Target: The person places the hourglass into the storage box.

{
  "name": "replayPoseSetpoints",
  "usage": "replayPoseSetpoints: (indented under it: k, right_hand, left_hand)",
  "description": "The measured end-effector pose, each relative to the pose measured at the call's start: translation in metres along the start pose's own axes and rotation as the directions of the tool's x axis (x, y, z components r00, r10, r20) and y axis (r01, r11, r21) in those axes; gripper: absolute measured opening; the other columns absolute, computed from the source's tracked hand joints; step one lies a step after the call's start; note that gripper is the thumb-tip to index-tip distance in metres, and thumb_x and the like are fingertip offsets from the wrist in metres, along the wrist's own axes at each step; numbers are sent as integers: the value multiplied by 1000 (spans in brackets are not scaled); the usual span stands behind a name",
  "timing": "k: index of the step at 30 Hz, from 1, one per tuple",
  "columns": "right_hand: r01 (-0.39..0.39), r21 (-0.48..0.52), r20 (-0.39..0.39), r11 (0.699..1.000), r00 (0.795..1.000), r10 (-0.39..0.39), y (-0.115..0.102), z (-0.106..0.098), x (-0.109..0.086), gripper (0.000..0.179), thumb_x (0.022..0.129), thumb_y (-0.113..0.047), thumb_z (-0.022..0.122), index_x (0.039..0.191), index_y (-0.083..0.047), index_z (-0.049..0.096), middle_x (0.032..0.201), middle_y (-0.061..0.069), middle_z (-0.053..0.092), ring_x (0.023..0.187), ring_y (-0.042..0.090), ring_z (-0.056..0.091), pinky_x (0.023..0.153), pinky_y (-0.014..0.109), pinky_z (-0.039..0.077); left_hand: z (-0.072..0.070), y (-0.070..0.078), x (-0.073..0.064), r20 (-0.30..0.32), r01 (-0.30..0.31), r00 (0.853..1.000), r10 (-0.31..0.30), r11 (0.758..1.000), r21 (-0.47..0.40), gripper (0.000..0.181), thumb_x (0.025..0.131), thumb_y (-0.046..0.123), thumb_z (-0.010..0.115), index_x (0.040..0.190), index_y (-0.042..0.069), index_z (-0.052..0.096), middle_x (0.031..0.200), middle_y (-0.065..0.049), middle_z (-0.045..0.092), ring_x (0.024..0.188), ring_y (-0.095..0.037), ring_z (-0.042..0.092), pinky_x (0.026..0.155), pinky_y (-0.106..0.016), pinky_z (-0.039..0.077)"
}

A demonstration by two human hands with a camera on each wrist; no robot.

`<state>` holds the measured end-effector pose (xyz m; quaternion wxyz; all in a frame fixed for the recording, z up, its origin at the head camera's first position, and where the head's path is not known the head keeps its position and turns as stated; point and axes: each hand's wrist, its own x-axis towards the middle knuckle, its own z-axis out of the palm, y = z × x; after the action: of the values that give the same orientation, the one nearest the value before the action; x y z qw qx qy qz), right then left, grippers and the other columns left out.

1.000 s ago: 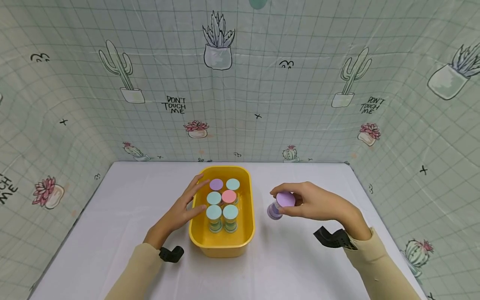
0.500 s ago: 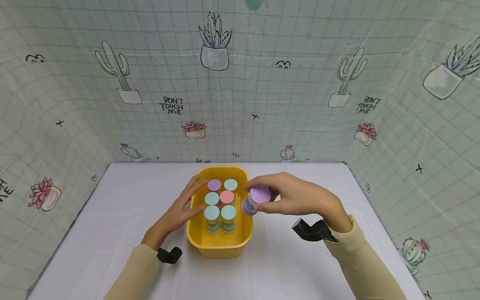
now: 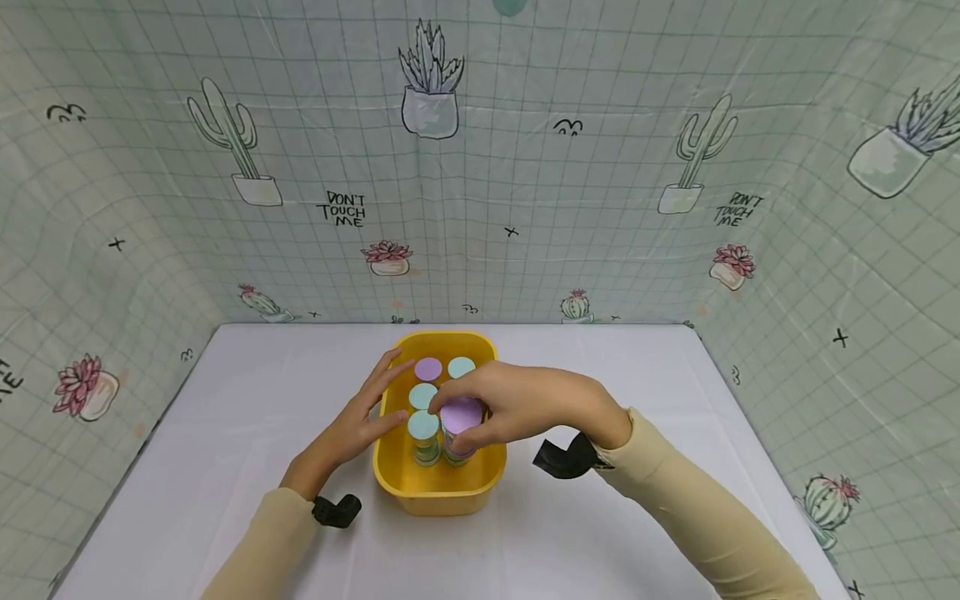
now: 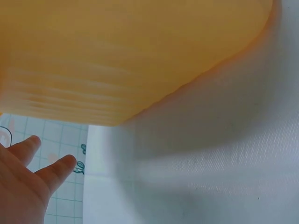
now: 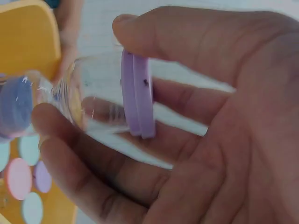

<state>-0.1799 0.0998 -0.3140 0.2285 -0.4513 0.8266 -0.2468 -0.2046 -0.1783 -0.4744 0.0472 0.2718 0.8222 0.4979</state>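
My right hand (image 3: 517,404) holds a sand timer (image 3: 462,415) with purple end caps over the yellow bin. In the right wrist view the timer (image 5: 96,93) shows a clear bulb, a narrow neck and bluish-purple sand, with thumb and fingers around it. Below lie more timers standing in the bin: a purple-capped one (image 3: 428,369), a mint-capped one (image 3: 461,367) and others. A pink cap (image 5: 19,178) shows in the right wrist view, hidden by the hand from the head. My left hand (image 3: 356,422) rests at the left rim of the yellow bin (image 3: 441,504), fingers spread.
A white cloth (image 3: 600,533) covers the table under the bin. Behind and at both sides rises a grid-patterned curtain (image 3: 480,167) with cactus drawings. Each wrist carries a black camera mount (image 3: 566,457).
My right hand has carried the purple-capped sand timer leftward from beside the bin to above it, over the front right timers. The left hand stays at the rim.
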Motion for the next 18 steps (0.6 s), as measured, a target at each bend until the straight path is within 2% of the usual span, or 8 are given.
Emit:
replayPoseSetpoints:
  k: [4,12,18]
  right_hand:
    - [1,-15,69,1000,998,0,2,8,15,34,91,-28,77,123,-18,69,109,-8,67,94,3,62,84,19,55]
    - [0,-90,180,996,984,17,11,23,41,32,90,-24,78,121,-17,72,95,-17,68,93,2,61,84,16,52]
    - [0,-127,242,992,970,31,17,32,56,25,92,-22,77,116,-15,73,97,-14,66,91,3,59,85,16,49]
  left_hand:
    - [-1,0,0,5,5,1000,-5,1000,6,67,100,26,58,161,20,34,175,-10,4,158,-48,7,111,-84,20]
    - [-1,0,0,17,-5,1000,4,1000,12,66,101,25,58,161,20,34,175,-11,4,158,-49,7,110,-84,21]
    - [-2,1,0,13,-16,1000,16,1000,11,64,102,22,57,161,19,34,174,-12,5,158,-48,6,111,-84,21]
